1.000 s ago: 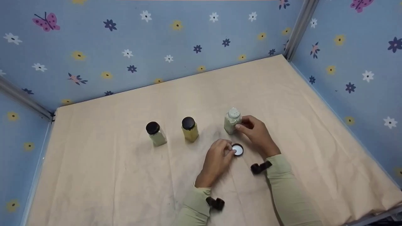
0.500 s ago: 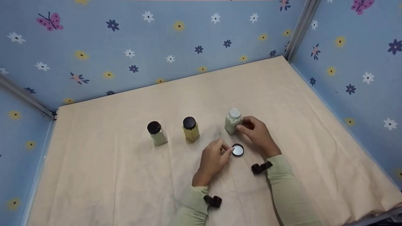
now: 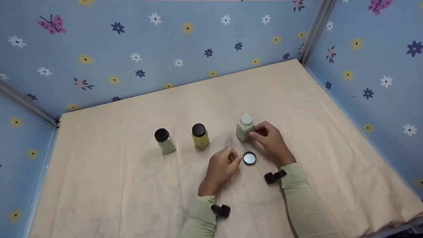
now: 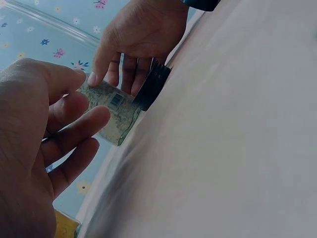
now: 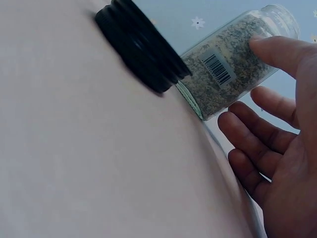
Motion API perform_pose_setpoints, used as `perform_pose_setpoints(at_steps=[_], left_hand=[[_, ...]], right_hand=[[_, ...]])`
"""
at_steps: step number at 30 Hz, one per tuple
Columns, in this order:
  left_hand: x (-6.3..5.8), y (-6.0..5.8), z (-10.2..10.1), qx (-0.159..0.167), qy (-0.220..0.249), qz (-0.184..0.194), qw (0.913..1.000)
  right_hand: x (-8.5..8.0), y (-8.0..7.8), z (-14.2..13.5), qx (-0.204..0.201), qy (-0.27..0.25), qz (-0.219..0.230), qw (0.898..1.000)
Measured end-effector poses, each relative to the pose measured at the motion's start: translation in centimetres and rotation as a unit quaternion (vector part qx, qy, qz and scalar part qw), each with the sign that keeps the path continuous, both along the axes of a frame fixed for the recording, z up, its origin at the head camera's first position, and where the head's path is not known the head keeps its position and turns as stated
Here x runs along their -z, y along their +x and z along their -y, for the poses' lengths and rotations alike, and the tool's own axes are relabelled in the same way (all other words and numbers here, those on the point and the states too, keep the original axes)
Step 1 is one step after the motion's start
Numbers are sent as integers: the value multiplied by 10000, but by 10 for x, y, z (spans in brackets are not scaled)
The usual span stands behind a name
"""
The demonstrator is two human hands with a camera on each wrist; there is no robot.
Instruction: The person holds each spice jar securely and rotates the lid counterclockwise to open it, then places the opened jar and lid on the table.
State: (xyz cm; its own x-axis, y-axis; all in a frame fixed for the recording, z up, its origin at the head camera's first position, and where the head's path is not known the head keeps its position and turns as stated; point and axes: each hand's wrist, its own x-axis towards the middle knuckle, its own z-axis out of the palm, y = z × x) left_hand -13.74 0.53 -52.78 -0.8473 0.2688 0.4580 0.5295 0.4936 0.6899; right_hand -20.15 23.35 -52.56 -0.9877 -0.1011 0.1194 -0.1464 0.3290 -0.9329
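My right hand [image 3: 271, 142] holds a glass spice jar [image 3: 244, 130] of greenish dried herbs between thumb and fingers. It stands upright on the table with a pale perforated top showing; a barcode label [image 5: 217, 68] appears in the right wrist view. In front of it lies a black screw lid [image 3: 249, 158], white inside facing up. My left hand [image 3: 220, 169] is just left of the lid, thumb and index close together. The left wrist view shows this hand [image 4: 54, 124] with loosely bent fingers and nothing in them, apart from the lid [image 4: 152, 85].
Two capped jars stand to the left: a yellow-filled jar [image 3: 200, 138] and, farther left, a pale green jar [image 3: 166, 142], both with black lids. A beige cloth [image 3: 115, 185] covers the table. Blue flowered walls [image 3: 158, 39] rise at the back and sides.
My left hand has let go of the black lid and drawn back a little to the left. The lid lies on the cloth. My right hand and the jar have stayed in place.
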Motion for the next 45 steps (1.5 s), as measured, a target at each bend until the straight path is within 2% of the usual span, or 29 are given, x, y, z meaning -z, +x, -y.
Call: perform_pose_setpoints(at_steps=[11,19,21,29,36,40,45], left_hand=[[-1,3,4,-56,-31,78,9999],[0,4,8,-195,-20,-148,9997],[0,3,9,-246,-38,-186,9995],[0,2,16,-389,-4,-281,9988],[-1,-1,22,-499,130,-140,9986],[-1,0,25,-442,136,-70,9989],[2,1,33,-563,477,229,9970]], right_hand=[[-4,6,2,-59,68,17,10000],[-42,23,16,-204,477,-161,9985],[-44,25,17,-229,493,-145,9984],[-13,13,12,-270,514,-207,9981],[-12,12,23,-674,146,-176,9975],[-13,16,32,-904,204,-181,9955],[-14,20,40,-999,323,-94,9944]])
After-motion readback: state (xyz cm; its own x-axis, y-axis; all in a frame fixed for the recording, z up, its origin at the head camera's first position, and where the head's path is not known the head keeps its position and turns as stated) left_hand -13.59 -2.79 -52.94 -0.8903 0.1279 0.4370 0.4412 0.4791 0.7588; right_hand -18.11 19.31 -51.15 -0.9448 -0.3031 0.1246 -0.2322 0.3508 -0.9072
